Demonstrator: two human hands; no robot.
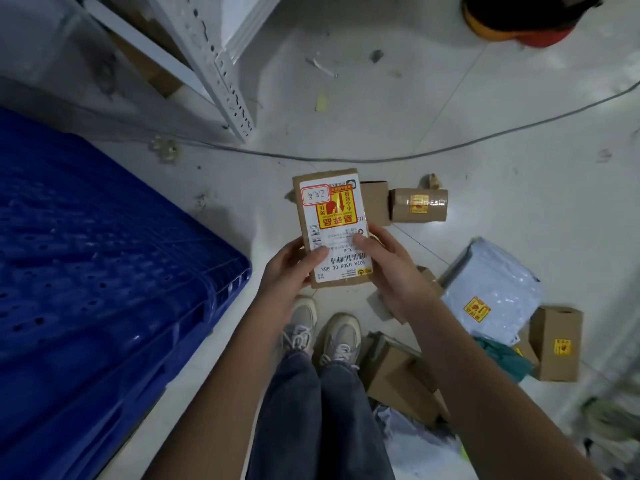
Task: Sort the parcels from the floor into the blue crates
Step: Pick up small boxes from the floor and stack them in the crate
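A flat cardboard parcel (pixel 330 226) is held up in both hands over the floor (pixel 485 109), label side up, roughly centre of view. The left hand (pixel 289 268) grips the parcel's near left edge, thumb laid across the white label, fingers curled under. The right hand (pixel 388 268) grips the near right edge, thumb on the label, fingers wrapped behind. A red-and-yellow sticker is seen on the label's far half, barcodes on the near half.

A blue pallet-like plastic piece (pixel 97 271) lies at left, near; whether it is a crate cannot be told. A white metal rack post (pixel 221 71) stands far left. A grey cable (pixel 450 147) runs across the floor beyond the parcel.

More parcels are left on the floor at right: a small box (pixel 375 200) just behind the held parcel, touching a taped box (pixel 419 206) with a yellow sticker to its right. Nearer and further right, a pale blue bag (pixel 495 292) with a yellow sticker lies beside a brown box (pixel 557 344), also stickered. A green bag (pixel 505 358) is wedged between them. Open brown cartons (pixel 401 379) lie near the right forearm.

Two pale sneakers (pixel 322 330) and jeans (pixel 318 420) are seen below the hands. A dark red-and-yellow object (pixel 526 19) sits far right, unclear what. Scraps of litter are scattered on the far floor.
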